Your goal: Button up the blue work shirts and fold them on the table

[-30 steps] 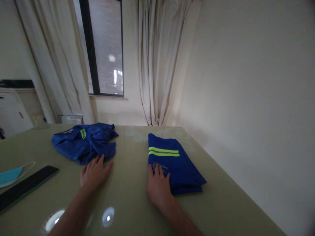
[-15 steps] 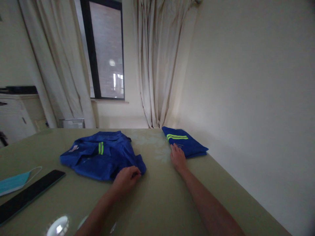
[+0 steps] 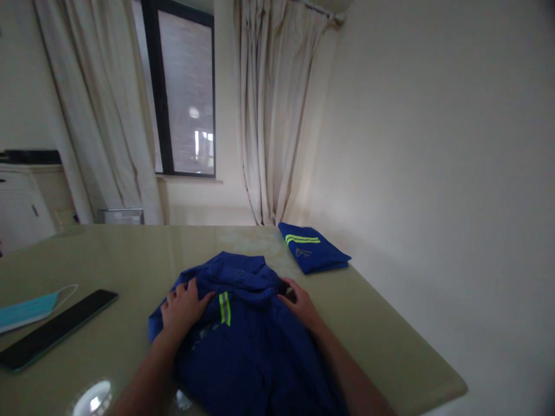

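A crumpled blue work jacket [image 3: 251, 341] with a short yellow-green reflective strip lies in front of me, its near part running out of the bottom of the view. My left hand [image 3: 184, 306] is on the jacket's left side, fingers curled over the cloth and thumb pointing to the strip. At the right side, my right hand [image 3: 301, 306] has its thumb and fingers closed about the jacket's edge. The fingertips of both hands are partly hidden in the folds. Farther off, a folded blue garment [image 3: 323, 258] with two reflective stripes lies apart from both hands.
On the left of the greenish table [image 3: 130, 248] are a long black flat object [image 3: 56, 329] and a light-blue face mask [image 3: 28, 315]. The table's right edge runs beside a pale wall [image 3: 411, 173]. Curtains [image 3: 273, 115] and a window stand behind.
The jacket has come nearer and to the right, and now spreads between my forearms. My right hand has left the folded garment and taken the jacket's right side; my left hand has shifted left.
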Demonstrator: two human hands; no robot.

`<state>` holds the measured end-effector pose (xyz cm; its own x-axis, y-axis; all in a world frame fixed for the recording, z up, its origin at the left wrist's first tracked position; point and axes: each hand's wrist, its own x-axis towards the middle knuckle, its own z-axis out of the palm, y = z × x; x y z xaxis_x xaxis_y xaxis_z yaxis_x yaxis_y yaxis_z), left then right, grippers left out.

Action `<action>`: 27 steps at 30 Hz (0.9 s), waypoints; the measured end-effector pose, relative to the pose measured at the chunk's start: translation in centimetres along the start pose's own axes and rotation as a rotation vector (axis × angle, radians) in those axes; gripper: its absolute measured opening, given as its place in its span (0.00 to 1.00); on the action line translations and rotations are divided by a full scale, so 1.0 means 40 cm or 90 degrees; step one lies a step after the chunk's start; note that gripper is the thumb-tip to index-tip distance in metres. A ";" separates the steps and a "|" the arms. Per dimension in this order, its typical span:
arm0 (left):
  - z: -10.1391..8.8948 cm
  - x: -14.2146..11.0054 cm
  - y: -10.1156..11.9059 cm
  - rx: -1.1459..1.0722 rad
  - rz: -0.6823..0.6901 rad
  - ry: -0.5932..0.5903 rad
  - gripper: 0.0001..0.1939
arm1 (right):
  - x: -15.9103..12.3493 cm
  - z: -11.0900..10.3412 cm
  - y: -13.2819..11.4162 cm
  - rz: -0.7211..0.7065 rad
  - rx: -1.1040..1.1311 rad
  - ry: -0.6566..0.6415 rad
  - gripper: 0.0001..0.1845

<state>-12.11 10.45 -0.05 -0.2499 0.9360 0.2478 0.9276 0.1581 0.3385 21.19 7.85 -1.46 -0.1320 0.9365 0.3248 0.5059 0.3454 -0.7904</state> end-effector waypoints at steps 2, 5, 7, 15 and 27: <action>0.018 0.012 -0.032 0.032 0.026 -0.061 0.22 | -0.004 0.006 -0.003 -0.001 -0.028 -0.021 0.22; 0.029 0.023 -0.031 -0.019 0.155 -0.112 0.15 | -0.007 0.009 0.000 -0.005 -0.068 -0.027 0.12; 0.026 0.029 -0.020 -0.074 0.205 -0.133 0.15 | -0.006 0.001 0.008 0.009 -0.071 0.017 0.12; 0.013 0.044 -0.068 0.035 0.036 -0.015 0.25 | 0.029 -0.078 0.072 0.164 -0.060 0.426 0.17; 0.072 0.037 0.014 -0.643 0.073 -0.236 0.44 | 0.017 -0.065 0.052 0.164 -0.076 0.290 0.14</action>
<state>-11.16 12.82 -2.09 0.0810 0.9923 0.0932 0.2399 -0.1102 0.9645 24.37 9.04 -1.55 0.3788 0.8604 0.3409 0.5698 0.0734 -0.8185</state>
